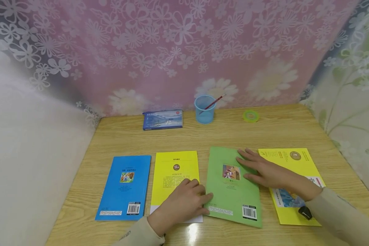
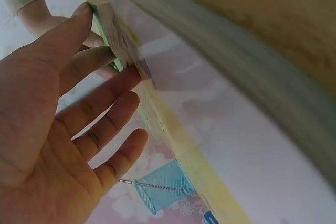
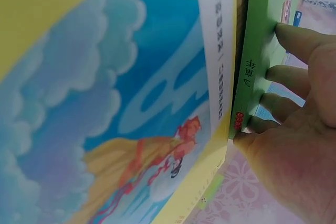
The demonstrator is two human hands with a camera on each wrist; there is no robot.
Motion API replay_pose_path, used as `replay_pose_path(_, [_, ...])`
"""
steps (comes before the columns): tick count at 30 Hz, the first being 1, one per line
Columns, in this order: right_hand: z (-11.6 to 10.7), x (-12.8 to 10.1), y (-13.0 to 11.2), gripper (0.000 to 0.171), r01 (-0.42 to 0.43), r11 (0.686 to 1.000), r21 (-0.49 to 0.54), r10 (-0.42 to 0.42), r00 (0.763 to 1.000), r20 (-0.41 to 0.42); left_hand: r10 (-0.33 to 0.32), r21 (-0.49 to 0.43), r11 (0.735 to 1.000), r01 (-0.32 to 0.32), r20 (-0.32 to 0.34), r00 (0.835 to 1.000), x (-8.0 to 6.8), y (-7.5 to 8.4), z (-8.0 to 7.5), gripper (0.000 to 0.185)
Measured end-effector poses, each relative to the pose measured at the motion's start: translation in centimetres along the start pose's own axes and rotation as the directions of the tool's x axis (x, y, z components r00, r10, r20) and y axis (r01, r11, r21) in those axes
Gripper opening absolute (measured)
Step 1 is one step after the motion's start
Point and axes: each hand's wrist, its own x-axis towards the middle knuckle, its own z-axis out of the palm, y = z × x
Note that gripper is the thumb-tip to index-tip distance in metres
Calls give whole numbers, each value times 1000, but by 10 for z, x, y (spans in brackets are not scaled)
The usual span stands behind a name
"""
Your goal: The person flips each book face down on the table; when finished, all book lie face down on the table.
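Four thin books lie in a row on the wooden table (image 1: 264, 131): a blue book (image 1: 124, 187), a yellow book (image 1: 175, 167), a green book (image 1: 233, 198) and another yellow book (image 1: 295, 164) with a cloud picture (image 3: 131, 103). My left hand (image 1: 200, 196) rests on the lower part of the middle yellow book. Its fingers (image 2: 105, 98) are fairly straight and its fingertips touch the green book's left edge (image 2: 107, 35). Straight fingers of my right hand (image 1: 249, 165) lie flat on the green book's cover (image 3: 260, 51), the wrist over the right yellow book.
At the back of the table stand a blue mesh pen cup (image 1: 204, 109) with a red pencil, a flat blue box (image 1: 163, 119) and a green tape roll (image 1: 250, 116). Floral curtains close in the back and both sides.
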Motion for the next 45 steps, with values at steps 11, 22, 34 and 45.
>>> replay_pose_path(11, [4,10,2,68,13,1000,19,-14,1000,26,-11,-40,999,14,75,997,4,7,8,65])
replay_pose_path(22, [3,21,14,69,37,998,53,-39,999,37,-48,-69,996,57,122,991,8,14,6,73])
replay_pose_path(34, [5,21,19,69,54,996,70,-56,998,23,-73,-91,992,86,137,988,10,18,2,73])
replay_pose_path(45, [-6,23,16,55,6,998,66,-4,1000,-24,-36,-94,994,50,140,989,14,20,-6,67])
